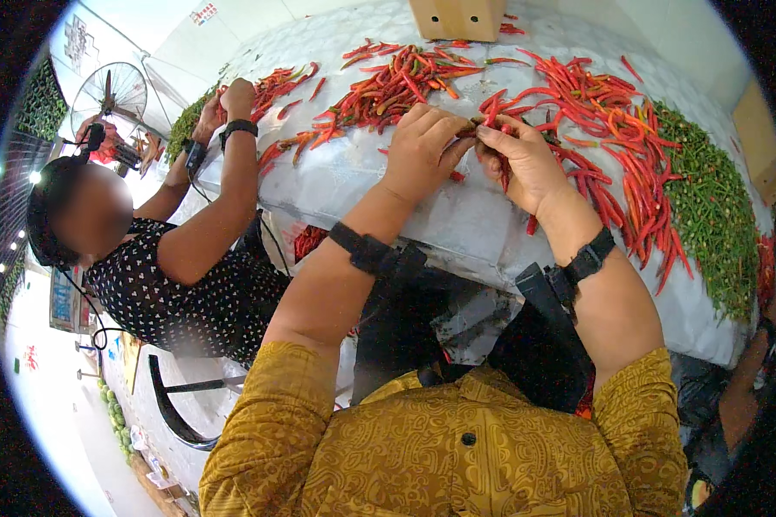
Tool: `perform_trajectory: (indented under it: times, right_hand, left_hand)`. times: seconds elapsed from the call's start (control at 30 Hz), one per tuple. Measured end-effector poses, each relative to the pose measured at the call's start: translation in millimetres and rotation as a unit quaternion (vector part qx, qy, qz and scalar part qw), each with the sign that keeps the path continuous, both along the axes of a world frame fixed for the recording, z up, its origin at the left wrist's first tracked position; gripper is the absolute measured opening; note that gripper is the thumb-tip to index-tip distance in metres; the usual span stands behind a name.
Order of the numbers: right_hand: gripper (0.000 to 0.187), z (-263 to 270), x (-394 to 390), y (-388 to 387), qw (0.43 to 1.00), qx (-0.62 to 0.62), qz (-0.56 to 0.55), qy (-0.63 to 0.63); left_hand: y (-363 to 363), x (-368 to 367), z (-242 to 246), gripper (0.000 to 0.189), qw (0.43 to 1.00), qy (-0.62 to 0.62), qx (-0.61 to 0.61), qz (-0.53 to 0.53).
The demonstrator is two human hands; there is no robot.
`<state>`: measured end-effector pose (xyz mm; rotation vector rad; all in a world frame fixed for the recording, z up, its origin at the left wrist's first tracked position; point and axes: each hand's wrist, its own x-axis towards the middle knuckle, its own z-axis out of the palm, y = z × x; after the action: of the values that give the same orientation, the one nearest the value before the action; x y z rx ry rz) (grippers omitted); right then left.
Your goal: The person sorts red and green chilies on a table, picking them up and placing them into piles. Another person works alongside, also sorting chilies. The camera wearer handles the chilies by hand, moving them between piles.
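My right hand is closed around several red chili peppers, some of which hang below its fingers. Close by on the left, my left hand pinches a dark, brownish-green chili pepper end between thumb and fingers. The two hands almost touch, above the near part of a table covered in clear plastic sheeting. Beyond my left hand lies a heap of mixed dark and red chili peppers. To the right of my right hand, a long pile of bright red chili peppers spreads over the plastic.
A mound of green chili stems borders the red pile on the right. A cardboard box stands at the back. On the left, another person's hands work over more chili peppers. A pedestal fan stands behind that person.
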<state>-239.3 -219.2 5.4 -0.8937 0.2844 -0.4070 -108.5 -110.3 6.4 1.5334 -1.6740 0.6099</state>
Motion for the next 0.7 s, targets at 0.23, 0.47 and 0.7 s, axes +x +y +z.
perform_trajectory:
  times: [0.23,0.47,0.7]
  right_hand:
    - [0.008,-1,1,-8,0.995,0.068,-0.072,-0.028]
    - [0.008,-12,3,-20,0.991,0.111,-0.038,-0.067]
    - [0.008,-6,2,-14,0.991,0.096,-0.035,-0.087]
  left_hand:
    - [4,0,0,0.026,0.998,0.054,-0.013,0.041]
    - [19,18,5,0.026,0.995,0.06,0.002,0.08]
    - [56,76,10,0.032,0.966,0.057,0.125,0.218]
